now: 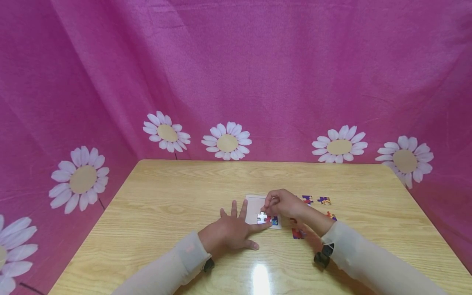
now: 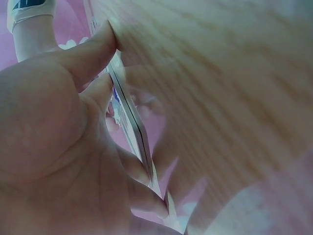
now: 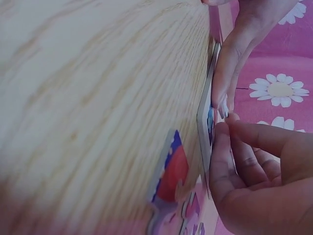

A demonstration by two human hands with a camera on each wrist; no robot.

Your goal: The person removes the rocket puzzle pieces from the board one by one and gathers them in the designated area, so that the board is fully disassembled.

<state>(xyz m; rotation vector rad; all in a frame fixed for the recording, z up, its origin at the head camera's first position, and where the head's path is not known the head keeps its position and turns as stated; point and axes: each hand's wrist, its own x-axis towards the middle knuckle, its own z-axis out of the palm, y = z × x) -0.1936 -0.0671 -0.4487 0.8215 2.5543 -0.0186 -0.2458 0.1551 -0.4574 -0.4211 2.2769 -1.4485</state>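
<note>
A small white puzzle tray (image 1: pixel 254 203) lies on the table with a few jigsaw pieces in its near part. My left hand (image 1: pixel 231 232) is spread beside it, fingers straight, the index finger reaching across the tray's near edge by the pieces. With thumb and fingertips, my right hand (image 1: pixel 282 203) pinches a puzzle piece (image 1: pixel 262 218), which looks pale from glare and is tilted up over the tray. Close to the right fingertips, the left finger shows in the right wrist view. A blue and red piece (image 1: pixel 274 221) sits in the tray's near right corner.
Loose puzzle pieces lie right of the tray: a purple and red one (image 1: pixel 307 199), a purple and yellow one (image 1: pixel 325 200), an orange one (image 1: pixel 331 215) partly behind the right forearm, and a red one (image 1: pixel 298 233). A pink flowered cloth (image 1: pixel 258 82) hangs behind the wooden table (image 1: pixel 177 192).
</note>
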